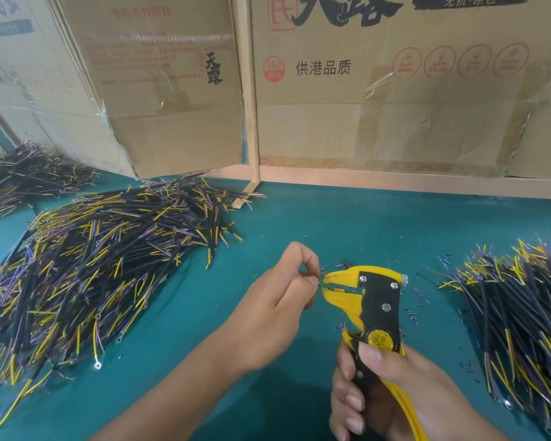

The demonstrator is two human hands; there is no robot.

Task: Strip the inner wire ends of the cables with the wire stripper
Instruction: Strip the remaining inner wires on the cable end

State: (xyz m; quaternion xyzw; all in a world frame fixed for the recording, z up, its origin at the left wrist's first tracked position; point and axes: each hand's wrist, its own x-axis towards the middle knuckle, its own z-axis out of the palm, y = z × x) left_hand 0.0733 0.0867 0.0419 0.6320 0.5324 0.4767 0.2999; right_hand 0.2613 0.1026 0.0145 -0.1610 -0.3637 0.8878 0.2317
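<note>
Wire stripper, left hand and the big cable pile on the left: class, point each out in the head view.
wire stripper [379, 300]: head view, on its black body plate.
left hand [279, 300]: head view, on its back.
cable pile [99, 265]: head view, mid-heap.

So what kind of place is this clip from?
Probably a small cable-assembly workshop bench: heaped cut cables on a green mat, a yellow wire stripper in use, and flattened cardboard cartons walling off the back.
</note>
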